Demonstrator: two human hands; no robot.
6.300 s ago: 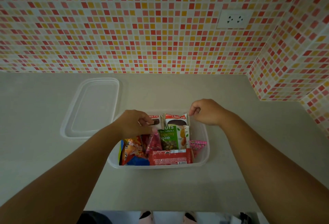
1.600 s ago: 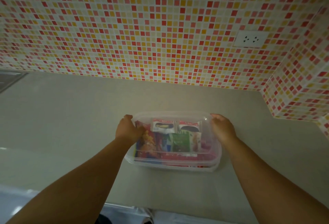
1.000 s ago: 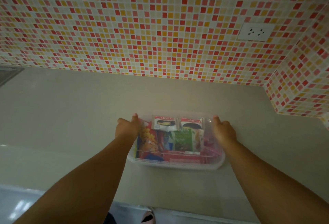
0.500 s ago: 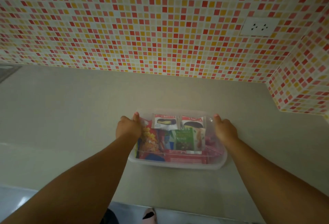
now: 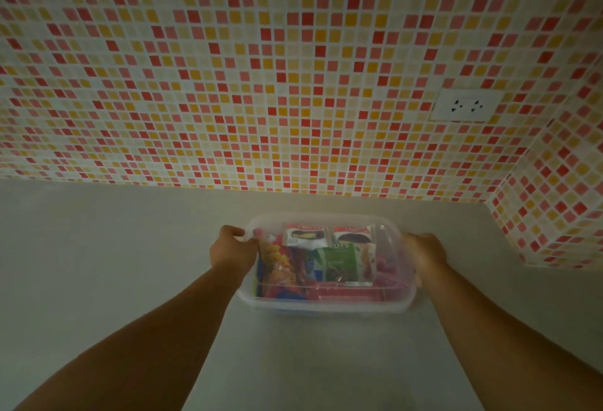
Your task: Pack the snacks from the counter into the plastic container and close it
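Bare forearms, no sleeves or rings

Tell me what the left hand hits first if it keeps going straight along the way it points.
The left hand already touches the container at its left end. Sliding on past that edge toward the back, it would probably meet only bare counter, then the tiled wall.

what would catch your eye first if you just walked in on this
The mosaic wall of red, pink and yellow tiles fills the upper half, with a white socket at its right. Below it, on the pale counter, sits a clear plastic container with its lid on, bright snack packets showing through. The left hand and right hand grip its two ends.
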